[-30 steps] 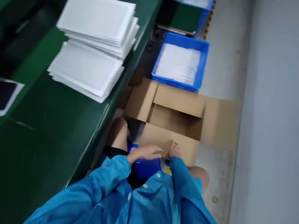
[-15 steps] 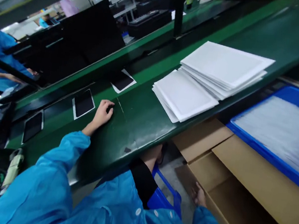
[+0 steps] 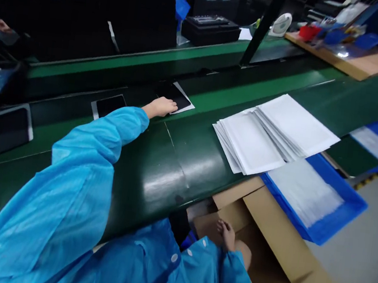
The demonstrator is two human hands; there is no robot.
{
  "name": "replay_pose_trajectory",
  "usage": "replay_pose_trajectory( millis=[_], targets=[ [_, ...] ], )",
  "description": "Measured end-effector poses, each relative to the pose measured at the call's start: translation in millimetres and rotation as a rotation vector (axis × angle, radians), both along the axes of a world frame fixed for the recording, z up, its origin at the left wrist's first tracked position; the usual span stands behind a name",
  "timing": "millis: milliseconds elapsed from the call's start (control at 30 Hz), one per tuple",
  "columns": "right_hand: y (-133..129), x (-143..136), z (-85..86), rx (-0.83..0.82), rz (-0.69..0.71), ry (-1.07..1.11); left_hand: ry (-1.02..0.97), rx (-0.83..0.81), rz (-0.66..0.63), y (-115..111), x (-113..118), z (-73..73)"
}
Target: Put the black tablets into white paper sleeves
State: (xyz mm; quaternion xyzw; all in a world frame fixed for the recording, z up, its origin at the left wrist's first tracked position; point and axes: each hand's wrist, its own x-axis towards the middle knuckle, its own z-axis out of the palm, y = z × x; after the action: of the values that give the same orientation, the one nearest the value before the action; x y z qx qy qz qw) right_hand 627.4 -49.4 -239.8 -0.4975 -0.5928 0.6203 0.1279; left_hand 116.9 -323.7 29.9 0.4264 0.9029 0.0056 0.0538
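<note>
My left hand [image 3: 163,106] reaches across the green bench to a thin black rectangular panel [image 3: 177,98] lying partly over a white sheet [image 3: 188,107]. Its fingers are bent together over the panel's near edge; their undersides are hidden. Farther left lie a second dark panel with a pale border [image 3: 111,103], partly behind my sleeve, and a third one [image 3: 8,132]. Low by my lap, my right hand [image 3: 226,234] is held above the opened cardboard box [image 3: 267,234], fingers loosely bent and slightly apart, with nothing in them.
Two overlapping stacks of flat white envelopes or sleeves [image 3: 261,141] rest near the bench edge [image 3: 155,188]. Below it, a blue tray [image 3: 350,205] holds pale translucent sheets. A dark post [image 3: 262,31] rises behind. Another person's hand [image 3: 0,24] shows at far left.
My left hand has moved forward from the bare bench surface onto the black panel's edge. My right hand has come up beside my lap. The camera view has levelled and turned right.
</note>
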Motion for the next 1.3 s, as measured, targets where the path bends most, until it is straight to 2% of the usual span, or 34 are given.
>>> replay_pose_trajectory(
  millis=[133, 200, 267, 333, 400, 467, 533, 600, 667, 700, 767, 833, 900, 933, 1000, 1067, 1133, 1300],
  targets=[
    [-28, -10, 43.6, 0.158, -0.105, 0.087, 0.081, 0.114, -0.02, -6, 14, -9.3],
    [-46, -20, 75.4, 0.236, -0.146, 0.146, 0.173, 0.221, -0.015, -10, 33, -12.4],
    [-67, -38, 116.7, 0.267, -0.122, 0.234, 0.236, 0.307, -0.014, -13, 64, -15.1],
    [-88, -65, 162.1, 0.2, 0.021, 0.417, 0.27, 0.356, -0.074, -19, 106, -19.0],
    [-108, -98, 201.2, 0.008, 0.216, 0.534, 0.297, 0.398, -0.206, -29, 153, -25.9],
    [-126, -130, 224.1, -0.203, 0.364, 0.566, 0.321, 0.457, -0.344, -43, 201, -36.1],
    [-142, -153, 228.4, -0.348, 0.448, 0.519, 0.344, 0.518, -0.45, -59, 243, -48.0],
    [-157, -163, 219.8, -0.35, 0.43, 0.478, 0.347, 0.56, -0.524, -74, 273, -59.1],
    [-166, -162, 207.6, -0.276, 0.369, 0.465, 0.327, 0.625, -0.535, -88, 289, -66.5],
    [-168, -159, 202.3, -0.244, 0.346, 0.465, 0.307, 0.674, -0.501, -95, 291, -68.2],
    [-166, -151, 195.2, -0.209, 0.337, 0.463, 0.262, 0.787, -0.3, -109, 286, -67.6],
    [-158, -143, 192.2, -0.187, 0.368, 0.444, 0.18, 0.838, 0.012, -124, 273, -62.6],
    [-148, -135, 191.0, -0.191, 0.458, 0.374, 0.041, 0.808, 0.254, -136, 258, -56.2],
    [-143, -132, 190.6, -0.201, 0.509, 0.326, -0.039, 0.769, 0.305, -140, 252, -53.7],
    [-136, -125, 189.6, -0.22, 0.581, 0.246, -0.161, 0.666, 0.289, -143, 244, -50.9],
    [-133, -119, 188.6, -0.214, 0.589, 0.232, -0.188, 0.557, 0.237, -142, 241, -51.1],
    [-134, -113, 188.0, -0.183, 0.558, 0.268, -0.16, 0.488, 0.21, -137, 242, -52.4],
    [-138, -99, 183.8, -0.092, 0.421, 0.326, -0.125, 0.454, 0.223, -129, 242, -51.5]
  ],
)
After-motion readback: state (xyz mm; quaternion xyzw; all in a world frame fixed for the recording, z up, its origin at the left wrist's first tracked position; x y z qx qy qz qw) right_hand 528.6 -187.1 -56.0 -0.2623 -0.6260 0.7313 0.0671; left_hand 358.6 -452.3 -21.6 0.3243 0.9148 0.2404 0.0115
